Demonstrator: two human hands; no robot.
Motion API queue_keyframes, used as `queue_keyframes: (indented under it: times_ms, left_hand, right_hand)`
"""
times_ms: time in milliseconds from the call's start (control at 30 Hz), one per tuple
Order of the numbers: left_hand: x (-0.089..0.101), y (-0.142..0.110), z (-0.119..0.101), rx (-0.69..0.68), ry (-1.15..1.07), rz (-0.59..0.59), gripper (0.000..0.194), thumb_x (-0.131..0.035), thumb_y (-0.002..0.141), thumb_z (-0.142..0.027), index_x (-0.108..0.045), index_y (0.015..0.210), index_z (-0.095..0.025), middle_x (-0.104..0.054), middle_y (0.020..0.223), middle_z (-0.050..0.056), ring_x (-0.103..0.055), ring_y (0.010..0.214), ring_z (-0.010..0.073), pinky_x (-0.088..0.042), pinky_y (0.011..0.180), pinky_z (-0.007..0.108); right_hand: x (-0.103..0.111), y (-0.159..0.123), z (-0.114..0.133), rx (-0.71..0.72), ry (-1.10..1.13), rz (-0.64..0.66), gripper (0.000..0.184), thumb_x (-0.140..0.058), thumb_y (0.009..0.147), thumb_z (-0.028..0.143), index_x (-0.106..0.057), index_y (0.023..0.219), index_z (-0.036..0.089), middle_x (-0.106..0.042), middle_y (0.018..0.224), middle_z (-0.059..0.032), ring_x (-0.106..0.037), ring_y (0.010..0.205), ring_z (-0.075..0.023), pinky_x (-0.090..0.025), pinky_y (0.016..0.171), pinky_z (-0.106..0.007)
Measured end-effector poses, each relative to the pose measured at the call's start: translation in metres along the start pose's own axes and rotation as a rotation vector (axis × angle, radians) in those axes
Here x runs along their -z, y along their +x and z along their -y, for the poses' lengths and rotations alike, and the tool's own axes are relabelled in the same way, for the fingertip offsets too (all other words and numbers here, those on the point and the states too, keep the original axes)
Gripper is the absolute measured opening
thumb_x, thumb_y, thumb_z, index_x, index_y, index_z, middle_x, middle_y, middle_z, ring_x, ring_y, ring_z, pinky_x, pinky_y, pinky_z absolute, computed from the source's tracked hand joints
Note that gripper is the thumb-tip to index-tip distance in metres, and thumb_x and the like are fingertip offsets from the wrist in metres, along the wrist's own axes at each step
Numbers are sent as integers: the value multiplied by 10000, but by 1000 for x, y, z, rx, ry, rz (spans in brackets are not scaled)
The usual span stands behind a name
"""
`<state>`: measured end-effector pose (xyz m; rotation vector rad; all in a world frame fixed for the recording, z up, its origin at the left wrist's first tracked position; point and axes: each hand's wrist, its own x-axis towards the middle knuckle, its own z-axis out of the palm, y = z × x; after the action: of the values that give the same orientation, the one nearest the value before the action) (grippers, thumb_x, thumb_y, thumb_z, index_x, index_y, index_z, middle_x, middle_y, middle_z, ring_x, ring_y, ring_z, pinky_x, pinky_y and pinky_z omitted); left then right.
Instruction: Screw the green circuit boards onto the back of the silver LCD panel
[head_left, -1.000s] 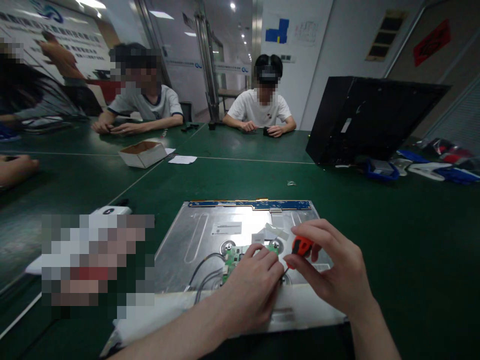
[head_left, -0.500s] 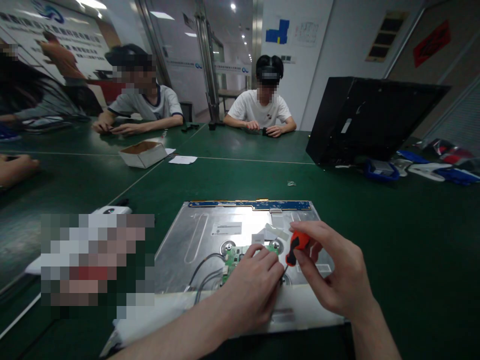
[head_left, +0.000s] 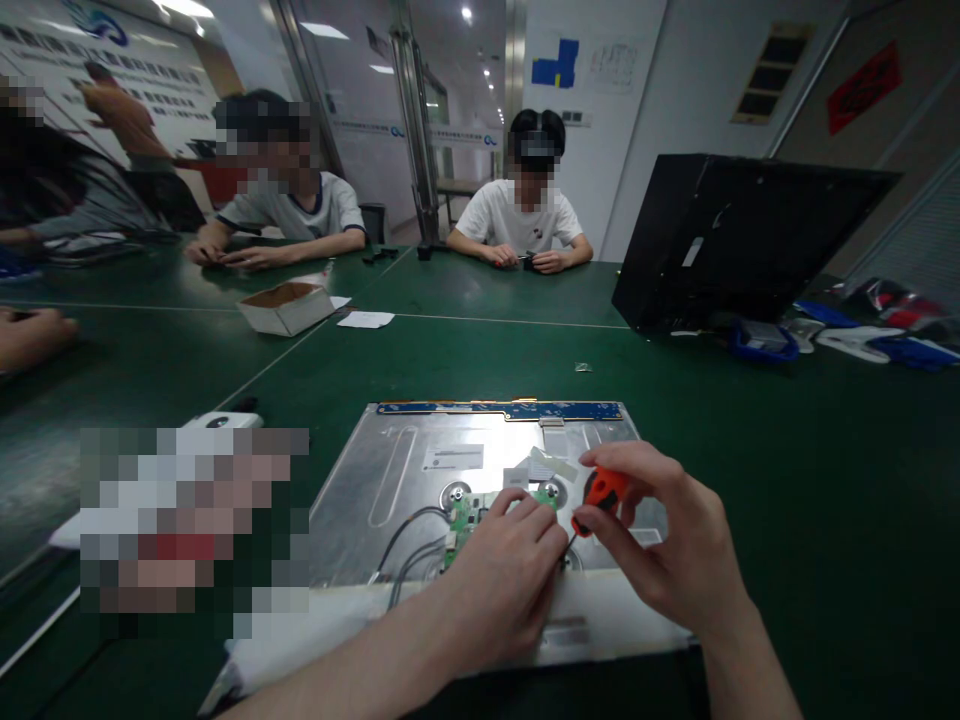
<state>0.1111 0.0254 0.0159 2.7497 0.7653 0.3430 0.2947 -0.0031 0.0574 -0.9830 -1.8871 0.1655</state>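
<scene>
A silver display panel (head_left: pixel 352 510) lies back-side up on the table, with a green circuit board (head_left: pixel 465 512) at its middle. My right hand (head_left: pixel 671 530) grips an orange and black screwdriver (head_left: pixel 602 490) by its handle between thumb and fingers. The tool leans, and its shaft points down to the board's right lower corner, by a round metal mount. Over the board rests my left hand (head_left: pixel 510 560), fingers curled and closed close to the screwdriver's tip. Its fingertips and whatever they hold are hidden. Dark cables (head_left: pixel 401 535) run from the board's left side.
A blue strip board (head_left: pixel 495 410) lines the panel's far edge. Left of the panel is a white object (head_left: pixel 217 422), partly pixelated. Farther off stand a cardboard box (head_left: pixel 285 310) and a large black casing (head_left: pixel 720 240). Several people sit around the green table (head_left: pixel 825 500).
The screwdriver's handle has turned in my right fingers and its top leans slightly more to the right. My left hand and the panel have stayed put.
</scene>
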Motion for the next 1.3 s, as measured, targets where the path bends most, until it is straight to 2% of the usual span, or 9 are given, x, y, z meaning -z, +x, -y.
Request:
queue_keyframes:
  times_ms: [167,300,467,667,800,967,1067,1300]
  left_hand:
    - [0,0,0,-7,8,-36,181,-483,861,-187,-558,1026,-189,-627,1018,90,-570,973,256,-354,990,470]
    - [-1,0,0,-3,18,-16,176,-489,855,-187,-560,1016,-182,-624,1003,89,-570,949,253,-359,982,469]
    - [0,0,0,-2,21,-14,148,-510,830,-178,-564,968,-184,-625,986,83,-572,941,251,-363,975,455]
    - [0,1,-1,11,24,-2,171,-516,823,-180,-567,987,-182,-628,988,81,-573,941,250,-360,983,450]
    - [0,1,0,4,17,-3,163,-510,830,-181,-567,983,-183,-629,986,81,-576,936,248,-361,986,457]
    - [0,1,0,1,19,-8,163,-497,845,-189,-568,992,-185,-629,999,85,-576,950,252,-363,985,469]
    - [1,1,0,7,17,-2,158,-490,852,-191,-569,988,-181,-629,995,88,-574,948,252,-361,988,471]
    - [0,0,0,8,3,-11,175,-504,843,-184,-575,1002,-180,-631,1018,85,-575,964,252,-359,993,467]
  right_hand:
    - [3,2,1,13,4,32,376,-570,881,102,-532,1231,233,-575,1128,-61,-582,718,-99,-513,546,-217]
    - [3,3,3,14,-3,43,434,-519,883,70,-497,1291,217,-598,1160,-67,-590,729,-102,-524,569,-220]
    - [1,0,2,-12,-55,-16,388,-659,834,175,-489,1181,211,-655,994,-34,-589,651,-111,-514,528,-235]
    - [-1,-4,2,-70,-24,-72,414,-685,803,160,-466,1146,236,-642,1053,-40,-626,746,-130,-542,581,-242]
    - [-1,-2,3,-49,-21,-45,415,-658,827,153,-463,1185,230,-636,1071,-47,-595,681,-108,-518,541,-233]
    - [2,3,3,-2,29,36,384,-569,874,107,-501,1231,230,-595,1117,-63,-591,724,-114,-506,530,-233]
    - [3,3,4,-7,21,42,399,-533,878,85,-506,1249,230,-597,1104,-59,-586,704,-108,-506,533,-235]
    - [1,-1,4,-8,-79,-57,386,-684,818,196,-486,1148,227,-666,947,-21,-610,648,-122,-509,528,-245]
